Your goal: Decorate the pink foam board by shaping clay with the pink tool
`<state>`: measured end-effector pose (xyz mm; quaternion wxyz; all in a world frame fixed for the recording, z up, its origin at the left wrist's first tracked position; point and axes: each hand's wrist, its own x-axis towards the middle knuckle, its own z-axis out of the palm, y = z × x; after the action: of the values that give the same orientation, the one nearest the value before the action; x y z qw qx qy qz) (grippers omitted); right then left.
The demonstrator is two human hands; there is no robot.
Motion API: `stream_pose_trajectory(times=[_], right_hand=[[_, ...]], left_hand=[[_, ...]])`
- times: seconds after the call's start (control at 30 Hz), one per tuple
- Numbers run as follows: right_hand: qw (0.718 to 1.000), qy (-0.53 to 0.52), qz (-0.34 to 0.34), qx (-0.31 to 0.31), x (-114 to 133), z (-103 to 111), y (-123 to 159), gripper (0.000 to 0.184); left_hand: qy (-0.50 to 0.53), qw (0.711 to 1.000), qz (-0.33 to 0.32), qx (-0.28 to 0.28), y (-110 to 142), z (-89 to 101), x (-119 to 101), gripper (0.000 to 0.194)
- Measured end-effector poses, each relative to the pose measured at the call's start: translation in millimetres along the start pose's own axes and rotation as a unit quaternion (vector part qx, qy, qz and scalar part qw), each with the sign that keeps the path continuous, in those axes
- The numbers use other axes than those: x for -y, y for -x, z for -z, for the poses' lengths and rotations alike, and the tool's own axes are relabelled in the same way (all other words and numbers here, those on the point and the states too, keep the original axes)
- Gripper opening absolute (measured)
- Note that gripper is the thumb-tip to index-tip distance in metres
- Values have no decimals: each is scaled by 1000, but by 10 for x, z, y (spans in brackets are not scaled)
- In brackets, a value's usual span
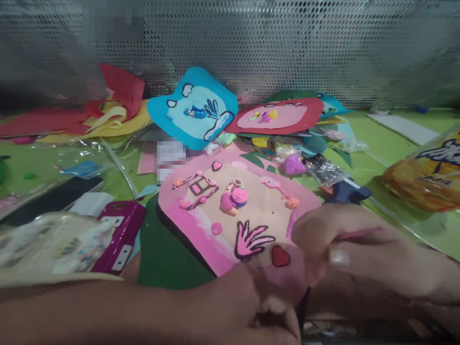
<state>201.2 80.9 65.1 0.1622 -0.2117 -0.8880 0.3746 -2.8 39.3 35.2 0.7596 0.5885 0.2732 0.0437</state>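
A pink craft board with clay shapes on it (a house outline, a snail-like figure, hearts, a flamingo, a pink hand shape) lies in front of me. My right hand is closed in a pinch on a thin pink tool, whose tip reaches the board's right edge. My left hand rests curled at the board's near edge, fingers folded; what it holds, if anything, is hidden.
A blue clay board and a red one lean at the back by a perforated metal wall. Coloured paper, plastic wrappers, a magenta case, a snack bag and a dark blue glue gun lie on the green table.
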Motion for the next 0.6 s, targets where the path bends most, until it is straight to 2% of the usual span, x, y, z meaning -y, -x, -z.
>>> stream_pose_trajectory(times=[0.03, 0.1, 0.23, 0.3, 0.37, 0.43, 0.6], right_hand=[[999, -32, 25, -12, 16, 16, -20, 36], [998, -42, 48, -11, 23, 3, -62, 19], [993, 72, 78, 52, 28, -96, -99, 24], [990, 107, 64, 58, 47, -125, -90, 18], [992, 103, 34, 67, 65, -130, -77, 7], [993, 80, 16, 87, 70, -116, -74, 5], [987, 92, 56, 118, 47, -93, -106, 11]], left_hand=[[13, 999, 23, -28, -11, 13, 3, 14], [60, 997, 1, -54, -29, 18, 30, 18], [122, 991, -31, -54, -61, -32, 100, 22], [140, 988, -41, -58, -76, -54, 110, 21], [151, 986, -55, -53, -87, -62, 102, 23], [162, 984, -53, -54, -92, -58, 87, 28], [171, 983, -32, -62, -97, -39, 95, 22]])
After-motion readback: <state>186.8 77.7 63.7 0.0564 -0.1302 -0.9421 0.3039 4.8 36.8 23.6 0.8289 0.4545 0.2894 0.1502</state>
